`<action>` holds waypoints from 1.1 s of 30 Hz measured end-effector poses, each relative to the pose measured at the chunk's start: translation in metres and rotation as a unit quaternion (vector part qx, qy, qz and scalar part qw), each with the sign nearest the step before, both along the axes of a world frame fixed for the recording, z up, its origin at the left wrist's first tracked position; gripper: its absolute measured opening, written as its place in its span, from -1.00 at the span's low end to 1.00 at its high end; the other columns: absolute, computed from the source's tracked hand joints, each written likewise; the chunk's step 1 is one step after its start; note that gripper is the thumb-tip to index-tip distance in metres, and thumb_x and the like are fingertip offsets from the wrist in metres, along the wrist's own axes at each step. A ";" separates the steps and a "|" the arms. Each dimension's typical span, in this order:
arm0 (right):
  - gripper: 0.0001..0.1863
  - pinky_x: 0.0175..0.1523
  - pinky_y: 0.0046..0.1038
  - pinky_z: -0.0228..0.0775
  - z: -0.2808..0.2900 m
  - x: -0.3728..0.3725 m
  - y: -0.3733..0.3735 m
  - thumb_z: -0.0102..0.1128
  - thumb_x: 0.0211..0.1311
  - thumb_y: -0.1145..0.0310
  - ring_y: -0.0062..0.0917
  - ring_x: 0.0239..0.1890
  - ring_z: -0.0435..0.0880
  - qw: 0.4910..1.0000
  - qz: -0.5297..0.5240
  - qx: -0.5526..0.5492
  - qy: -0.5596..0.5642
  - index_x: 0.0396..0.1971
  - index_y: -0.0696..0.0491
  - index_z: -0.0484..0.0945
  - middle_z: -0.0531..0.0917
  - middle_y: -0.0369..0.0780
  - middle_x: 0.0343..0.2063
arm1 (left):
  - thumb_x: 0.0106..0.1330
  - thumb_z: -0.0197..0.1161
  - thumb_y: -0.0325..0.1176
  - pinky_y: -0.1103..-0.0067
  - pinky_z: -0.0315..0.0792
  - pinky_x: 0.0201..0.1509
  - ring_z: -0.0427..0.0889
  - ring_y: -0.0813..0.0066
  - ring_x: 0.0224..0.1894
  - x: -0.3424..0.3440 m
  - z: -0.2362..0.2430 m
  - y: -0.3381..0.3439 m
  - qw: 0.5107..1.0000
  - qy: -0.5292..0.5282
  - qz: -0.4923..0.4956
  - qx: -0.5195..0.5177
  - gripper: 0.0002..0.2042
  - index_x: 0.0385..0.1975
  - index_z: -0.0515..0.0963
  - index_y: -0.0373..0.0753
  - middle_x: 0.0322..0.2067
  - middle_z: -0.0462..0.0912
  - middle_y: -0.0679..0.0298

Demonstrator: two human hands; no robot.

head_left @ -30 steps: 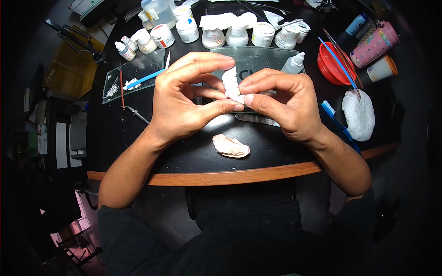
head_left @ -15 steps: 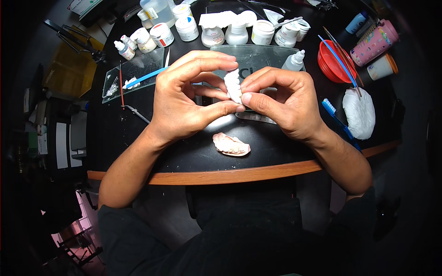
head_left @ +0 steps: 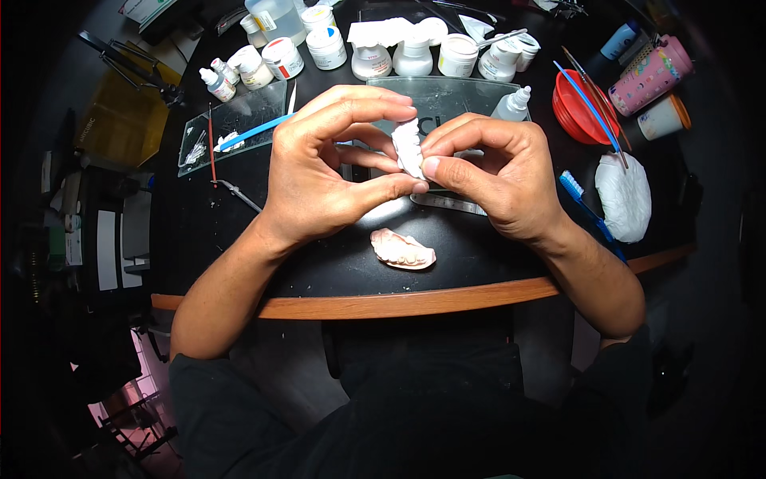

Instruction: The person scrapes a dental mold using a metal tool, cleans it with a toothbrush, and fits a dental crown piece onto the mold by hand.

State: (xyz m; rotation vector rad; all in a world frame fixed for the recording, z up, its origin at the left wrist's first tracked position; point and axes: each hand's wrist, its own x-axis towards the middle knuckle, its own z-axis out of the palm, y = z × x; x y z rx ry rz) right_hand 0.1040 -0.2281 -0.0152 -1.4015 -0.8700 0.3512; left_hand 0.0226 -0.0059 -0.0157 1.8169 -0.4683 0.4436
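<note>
A white dental cast (head_left: 408, 148) with a row of teeth is held up on end above the table. My left hand (head_left: 323, 160) is closed on it, fingertips at its top end and thumb at its lower end. My right hand (head_left: 495, 172) pinches the cast's right edge between thumb and forefinger; whether something small sits between those tips is hidden. Below them, near the table edge, a pinkish dental cast (head_left: 403, 249) with teeth lies on the black tabletop. Behind the hands lies a glass slab (head_left: 447, 96), partly covered by them.
White jars (head_left: 327, 48) and bottles stand along the back. At left a smaller glass slab (head_left: 255, 112) bears white powder and a blue-handled tool (head_left: 254, 133). On the right are red bowls (head_left: 576, 108), a white pad (head_left: 625, 199), a blue toothbrush (head_left: 586, 207) and a pink tumbler (head_left: 653, 73).
The grip on the white cast stays the same, and the cast has tilted or shifted very slightly. The whole view has drifted a few pixels.
</note>
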 end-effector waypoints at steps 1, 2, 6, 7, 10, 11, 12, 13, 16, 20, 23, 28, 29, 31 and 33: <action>-0.92 -0.29 -0.69 0.57 -0.001 0.000 0.001 0.50 0.28 0.52 -0.72 -0.30 0.77 1.000 0.001 0.000 0.001 -0.29 0.21 0.79 0.84 -0.20 -0.25 | 0.01 0.69 -0.65 0.57 0.83 -0.01 0.76 0.50 -0.02 -0.001 0.000 0.000 1.000 0.001 0.001 0.000 -0.40 0.14 0.66 -0.34 0.21 0.59 0.08; -0.92 -0.29 -0.69 0.57 -0.002 0.000 0.001 0.50 0.28 0.51 -0.72 -0.30 0.77 1.000 0.002 0.005 -0.002 -0.29 0.21 0.80 0.84 -0.20 -0.24 | 0.01 0.69 -0.65 0.57 0.83 -0.01 0.76 0.50 -0.03 -0.001 0.001 0.001 1.000 0.001 0.003 0.003 -0.40 0.13 0.66 -0.34 0.21 0.59 0.08; -0.91 -0.28 -0.69 0.58 -0.002 0.001 0.000 0.50 0.28 0.51 -0.69 -0.28 0.78 1.000 0.006 0.001 -0.008 -0.27 0.21 0.81 0.84 -0.19 -0.22 | 0.01 0.69 -0.64 0.56 0.83 -0.01 0.76 0.49 -0.03 0.000 0.001 0.001 1.000 -0.005 0.002 0.009 -0.40 0.13 0.66 -0.35 0.21 0.59 0.08; -0.91 -0.28 -0.69 0.58 -0.003 0.002 -0.001 0.50 0.28 0.51 -0.69 -0.28 0.78 1.000 0.007 0.001 -0.007 -0.27 0.21 0.81 0.84 -0.19 -0.22 | 0.01 0.69 -0.64 0.56 0.83 -0.01 0.76 0.49 -0.03 -0.001 0.000 0.001 1.000 -0.005 0.002 0.009 -0.40 0.13 0.66 -0.35 0.21 0.59 0.08; -0.91 -0.26 -0.67 0.60 -0.003 0.003 -0.001 0.49 0.28 0.51 -0.68 -0.28 0.79 1.000 0.010 0.004 -0.020 -0.26 0.20 0.81 0.84 -0.18 -0.20 | 0.01 0.69 -0.64 0.56 0.83 -0.01 0.76 0.49 -0.03 0.000 0.000 0.001 1.000 -0.002 0.004 0.006 -0.40 0.13 0.66 -0.37 0.21 0.58 0.07; -0.91 -0.26 -0.67 0.61 -0.003 0.003 -0.001 0.49 0.28 0.52 -0.67 -0.28 0.79 1.000 0.014 0.004 -0.017 -0.26 0.21 0.81 0.84 -0.18 -0.20 | 0.01 0.69 -0.64 0.56 0.84 0.00 0.76 0.48 -0.03 0.000 0.000 0.001 1.000 -0.002 0.004 0.007 -0.40 0.13 0.66 -0.37 0.21 0.58 0.07; -0.91 -0.25 -0.66 0.62 -0.003 0.003 -0.001 0.49 0.28 0.52 -0.67 -0.27 0.79 1.000 0.017 0.004 -0.013 -0.26 0.21 0.81 0.84 -0.17 -0.20 | 0.01 0.69 -0.64 0.55 0.84 0.00 0.76 0.48 -0.02 0.000 0.000 0.001 1.000 0.000 0.004 0.007 -0.41 0.13 0.65 -0.38 0.20 0.58 0.07; -0.91 -0.25 -0.66 0.62 -0.002 0.003 -0.002 0.49 0.28 0.52 -0.67 -0.27 0.79 1.000 0.016 0.004 -0.013 -0.26 0.21 0.81 0.84 -0.17 -0.20 | 0.01 0.69 -0.64 0.55 0.84 0.00 0.76 0.48 -0.02 0.000 0.000 0.001 1.000 0.000 0.003 0.007 -0.41 0.13 0.65 -0.38 0.20 0.58 0.07; -0.91 -0.24 -0.66 0.63 -0.002 0.004 -0.002 0.48 0.28 0.52 -0.67 -0.27 0.80 1.000 0.018 -0.006 -0.020 -0.26 0.21 0.81 0.84 -0.16 -0.20 | 0.01 0.69 -0.65 0.55 0.84 0.01 0.76 0.47 -0.02 0.000 -0.001 0.002 1.000 -0.003 -0.003 0.004 -0.41 0.12 0.65 -0.38 0.20 0.58 0.07; -0.91 -0.24 -0.66 0.64 -0.002 0.003 -0.002 0.47 0.29 0.54 -0.66 -0.26 0.80 1.000 0.019 0.004 -0.017 -0.25 0.22 0.81 0.84 -0.16 -0.21 | 0.00 0.69 -0.65 0.56 0.83 0.00 0.76 0.50 -0.03 0.001 -0.003 0.000 1.000 0.000 -0.002 -0.004 -0.41 0.12 0.65 -0.39 0.21 0.58 0.07; -0.91 -0.25 -0.66 0.64 -0.002 0.002 0.000 0.47 0.29 0.55 -0.66 -0.27 0.80 1.000 0.020 0.012 -0.014 -0.25 0.22 0.81 0.84 -0.16 -0.21 | -0.01 0.70 -0.65 0.58 0.83 -0.01 0.75 0.54 -0.05 -0.001 -0.001 0.001 1.000 0.008 0.004 -0.004 -0.39 0.12 0.64 -0.39 0.21 0.58 0.07; -0.92 -0.26 -0.68 0.63 -0.001 -0.001 0.000 0.48 0.28 0.54 -0.67 -0.28 0.80 1.000 0.009 0.012 -0.019 -0.26 0.20 0.81 0.84 -0.17 -0.22 | -0.02 0.71 -0.64 0.60 0.82 -0.01 0.74 0.58 -0.07 -0.002 0.001 -0.002 1.000 0.014 0.011 -0.006 -0.37 0.13 0.62 -0.38 0.21 0.58 0.08; -0.92 -0.27 -0.68 0.62 -0.001 0.000 0.000 0.48 0.28 0.53 -0.68 -0.29 0.80 1.000 0.006 0.009 -0.018 -0.26 0.19 0.82 0.85 -0.19 -0.24 | -0.01 0.71 -0.64 0.58 0.82 0.00 0.74 0.56 -0.06 -0.003 0.001 -0.002 1.000 0.018 0.013 -0.003 -0.37 0.14 0.61 -0.38 0.21 0.57 0.09; -0.92 -0.28 -0.68 0.61 -0.001 -0.001 0.000 0.49 0.28 0.53 -0.68 -0.30 0.80 1.000 0.002 0.006 -0.016 -0.26 0.18 0.82 0.85 -0.20 -0.25 | -0.01 0.71 -0.64 0.57 0.82 0.01 0.74 0.55 -0.05 -0.003 0.002 -0.002 1.000 0.022 0.014 0.000 -0.36 0.14 0.60 -0.38 0.22 0.57 0.09; -0.92 -0.29 -0.69 0.59 0.000 -0.002 0.000 0.50 0.26 0.51 -0.71 -0.30 0.79 1.000 -0.012 0.002 -0.022 -0.27 0.16 0.83 0.85 -0.22 -0.27 | -0.01 0.70 -0.65 0.52 0.83 0.05 0.75 0.49 -0.02 -0.002 0.001 -0.002 1.000 0.018 0.009 0.002 -0.37 0.14 0.59 -0.39 0.22 0.55 0.08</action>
